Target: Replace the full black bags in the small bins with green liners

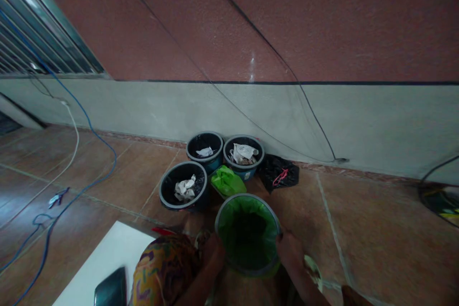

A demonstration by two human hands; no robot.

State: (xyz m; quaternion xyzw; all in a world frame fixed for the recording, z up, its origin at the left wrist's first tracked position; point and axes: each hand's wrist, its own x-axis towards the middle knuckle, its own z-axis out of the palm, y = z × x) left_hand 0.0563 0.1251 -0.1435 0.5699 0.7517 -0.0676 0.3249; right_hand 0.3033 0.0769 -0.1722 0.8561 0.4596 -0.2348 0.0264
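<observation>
Directly in front of me is a round bin [247,195] with a grey rim, its inside lined with a green bag [229,222]. My left hand [214,250] is closed at the left side of the rim, and my right hand [289,249] grips the right side. The bin's inside is dark, so its bottom is hard to make out. Just beyond it lies a bright green plastic bag [228,180]. Next to that bag stands a black-lined bin [161,197] with crumpled paper [185,188] inside.
Two more black-lined bins, a left one [190,155] and a right one [251,172], hold paper by the wall. Beside them lies a black plastic bag [287,172] with pink ties. A white board [103,253], a dark device [111,289] and a blue cable [93,184] are at left.
</observation>
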